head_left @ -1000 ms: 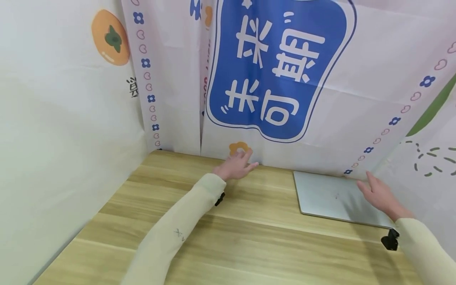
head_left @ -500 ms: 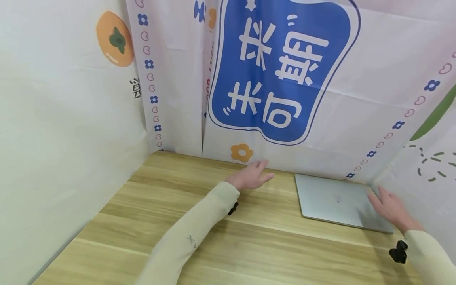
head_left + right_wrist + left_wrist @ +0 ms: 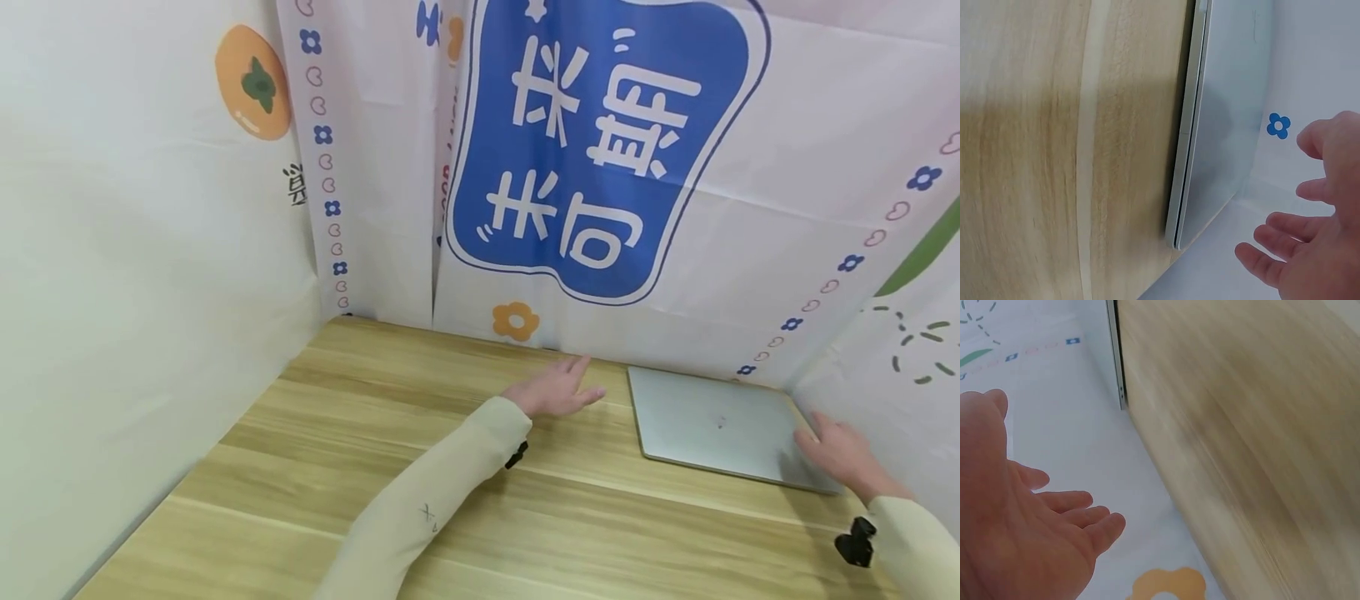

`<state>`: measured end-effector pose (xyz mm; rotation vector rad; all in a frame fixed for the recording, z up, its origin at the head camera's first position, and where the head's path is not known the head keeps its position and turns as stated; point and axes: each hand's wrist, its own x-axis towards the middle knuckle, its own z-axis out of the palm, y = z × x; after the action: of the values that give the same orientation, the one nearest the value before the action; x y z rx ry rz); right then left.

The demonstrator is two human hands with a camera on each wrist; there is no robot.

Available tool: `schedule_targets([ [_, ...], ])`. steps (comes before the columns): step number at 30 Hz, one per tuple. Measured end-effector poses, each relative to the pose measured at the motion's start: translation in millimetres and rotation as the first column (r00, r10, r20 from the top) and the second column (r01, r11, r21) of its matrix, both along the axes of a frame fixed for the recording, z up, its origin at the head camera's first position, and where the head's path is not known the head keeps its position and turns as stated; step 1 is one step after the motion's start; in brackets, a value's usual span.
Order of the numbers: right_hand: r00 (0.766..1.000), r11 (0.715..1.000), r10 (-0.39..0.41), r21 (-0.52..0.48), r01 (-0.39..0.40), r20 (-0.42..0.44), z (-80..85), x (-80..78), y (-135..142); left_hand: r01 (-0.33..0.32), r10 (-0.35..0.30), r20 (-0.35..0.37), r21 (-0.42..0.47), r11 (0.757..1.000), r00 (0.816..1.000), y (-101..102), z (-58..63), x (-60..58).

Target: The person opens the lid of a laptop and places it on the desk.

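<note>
A closed silver laptop (image 3: 705,429) lies flat at the back right of the wooden table, close to the back wall sheet. My left hand (image 3: 558,388) is held to the left of it with fingers spread and nothing in them. In the left wrist view that hand (image 3: 1041,531) shows its palm, apart from the laptop's edge (image 3: 1116,356). At the laptop's right end is my right hand (image 3: 843,450), its fingers extended and holding nothing. The right wrist view has the laptop's thin side (image 3: 1188,137) facing me, with the right hand (image 3: 1310,231) beyond its corner.
The wooden table (image 3: 360,467) ends at a white printed sheet (image 3: 375,208) along the back, which bears a blue panel. More white sheets hang on the left (image 3: 150,250) and the right (image 3: 922,383). A black wrist camera (image 3: 855,542) sits under the right sleeve.
My left hand has moved right and toward me, away from the back sheet and nearer the laptop. My right hand has moved to the right and lower, toward the laptop's right end.
</note>
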<state>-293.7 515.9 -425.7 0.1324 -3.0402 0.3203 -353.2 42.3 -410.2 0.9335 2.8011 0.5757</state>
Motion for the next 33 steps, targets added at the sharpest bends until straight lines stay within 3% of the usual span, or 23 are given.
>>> schedule_targets([
  [6,1.0,1.0,0.01,-0.003,-0.01,0.01,-1.3,-4.3,1,-0.022,0.022,0.049,0.001,1.0,0.999,7,-6.5,11.0],
  [13,1.0,1.0,0.011,0.01,-0.012,0.027,3.2,-4.4,1,-0.02,0.023,0.059,-0.055,0.998,0.998,29,-18.9,21.0],
  [23,0.999,1.0,0.025,-0.012,-0.025,0.036,-8.6,-5.7,0,-0.009,0.015,0.076,-0.084,0.996,0.997,46,-35.6,29.1],
  [33,0.992,1.0,0.01,0.014,-0.011,0.128,-17.2,-1.4,7,0.028,-0.019,0.054,-0.168,0.985,0.998,64,-38.5,32.4],
])
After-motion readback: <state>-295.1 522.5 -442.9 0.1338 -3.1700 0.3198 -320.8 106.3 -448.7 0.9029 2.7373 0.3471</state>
